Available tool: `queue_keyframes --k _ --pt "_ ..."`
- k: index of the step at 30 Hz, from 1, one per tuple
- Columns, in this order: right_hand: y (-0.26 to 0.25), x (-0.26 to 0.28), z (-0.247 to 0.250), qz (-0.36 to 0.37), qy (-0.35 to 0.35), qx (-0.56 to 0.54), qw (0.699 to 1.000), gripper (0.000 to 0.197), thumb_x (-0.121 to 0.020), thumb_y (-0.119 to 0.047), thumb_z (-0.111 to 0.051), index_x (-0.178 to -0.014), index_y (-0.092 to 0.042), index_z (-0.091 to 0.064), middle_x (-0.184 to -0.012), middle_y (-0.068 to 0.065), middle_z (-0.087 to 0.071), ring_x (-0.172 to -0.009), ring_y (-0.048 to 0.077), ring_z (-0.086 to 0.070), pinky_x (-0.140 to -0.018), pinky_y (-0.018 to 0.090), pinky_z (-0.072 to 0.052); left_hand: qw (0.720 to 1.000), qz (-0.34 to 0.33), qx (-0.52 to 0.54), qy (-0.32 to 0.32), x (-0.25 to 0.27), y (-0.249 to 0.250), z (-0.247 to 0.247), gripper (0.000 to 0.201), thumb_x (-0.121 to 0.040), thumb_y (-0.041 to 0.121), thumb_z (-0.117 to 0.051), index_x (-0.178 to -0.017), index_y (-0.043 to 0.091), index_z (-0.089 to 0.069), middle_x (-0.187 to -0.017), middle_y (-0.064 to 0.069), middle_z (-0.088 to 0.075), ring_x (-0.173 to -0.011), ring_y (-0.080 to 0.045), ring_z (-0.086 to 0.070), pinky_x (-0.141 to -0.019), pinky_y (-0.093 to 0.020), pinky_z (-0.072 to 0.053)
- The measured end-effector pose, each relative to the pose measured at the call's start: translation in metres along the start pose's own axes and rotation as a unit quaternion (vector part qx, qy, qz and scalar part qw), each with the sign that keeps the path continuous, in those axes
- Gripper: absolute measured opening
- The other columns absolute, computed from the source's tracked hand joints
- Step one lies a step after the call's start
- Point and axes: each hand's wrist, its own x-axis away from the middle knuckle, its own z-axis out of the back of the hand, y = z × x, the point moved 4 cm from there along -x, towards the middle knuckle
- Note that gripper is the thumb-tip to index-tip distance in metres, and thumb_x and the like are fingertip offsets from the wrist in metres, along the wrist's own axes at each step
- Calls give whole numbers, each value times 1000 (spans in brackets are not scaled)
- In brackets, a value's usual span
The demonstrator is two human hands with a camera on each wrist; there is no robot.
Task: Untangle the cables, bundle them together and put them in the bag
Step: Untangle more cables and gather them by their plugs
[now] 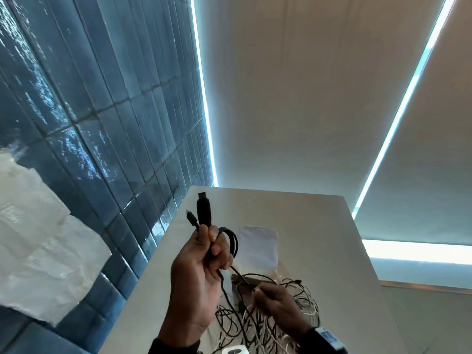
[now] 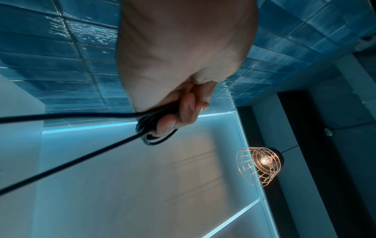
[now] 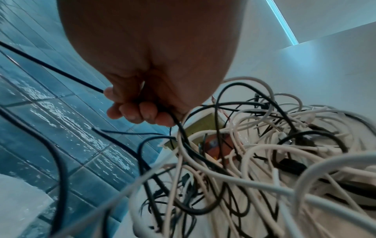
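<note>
My left hand point(image 1: 205, 251) is raised above the table and grips a coiled black cable point(image 1: 231, 242). Its two plugs point(image 1: 203, 209) stick up above my thumb. In the left wrist view the fingers point(image 2: 179, 112) curl round the black coil point(image 2: 151, 130), and two strands run off to the left. My right hand point(image 1: 263, 295) is lower, just over a tangle of black and white cables point(image 1: 270, 325), and pinches the same black cable's strand point(image 1: 241, 275). In the right wrist view its fingers point(image 3: 140, 112) close on that strand above the tangle point(image 3: 264, 153). A pale flat bag point(image 1: 258, 247) lies on the table behind the tangle.
The white table point(image 1: 319, 238) runs away from me, its left edge along a blue tiled wall point(image 1: 115, 136). White crinkled plastic point(image 1: 38, 238) hangs at the left. A white plug block point(image 1: 235, 350) sits at the near edge. An orange packet point(image 3: 213, 145) lies under the tangle.
</note>
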Motion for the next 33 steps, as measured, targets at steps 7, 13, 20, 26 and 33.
queue_keyframes --k 7,13,20,26,33 --pt "-6 -10 16 -19 99 77 992 30 -91 -12 -60 -62 -13 -63 -52 -6 -52 -50 6 -43 -52 24 -34 999 -16 -44 25 -2 5 6 29 -100 27 -35 -75 15 -44 -63 2 -32 -51 -11 -23 -55 -27 -25" --pt "-72 -12 18 39 147 -39 988 16 -86 -6 -67 -71 -3 -68 -56 1 -53 -53 10 -46 -50 20 -39 988 45 -104 104 -14 -31 26 28 -101 25 -38 -77 13 -46 -63 -3 -45 -49 -12 -35 -54 -29 -25" --pt "-116 -2 0 91 47 -152 983 11 -85 6 -62 -75 11 -59 -63 1 -65 -54 9 -56 -51 19 -45 968 154 -144 134 -21 -68 29 31 -104 23 -34 -80 10 -47 -67 -9 -70 -49 -15 -48 -39 -20 -36" --pt "-91 4 -5 71 8 -102 992 11 -81 -10 -69 -73 -3 -68 -62 0 -63 -57 11 -52 -57 22 -42 985 139 33 91 -27 -61 20 26 -99 28 -40 -80 12 -49 -76 -11 -58 -74 -26 -63 -76 -40 -45" --pt "-60 1 -6 33 0 -51 998 30 -89 -26 -60 -78 0 -71 -59 -9 -58 -57 6 -46 -56 17 -37 996 58 18 58 -28 -46 16 20 -87 29 -47 -76 13 -45 -66 -1 -42 -50 -13 -34 -59 -32 -28"
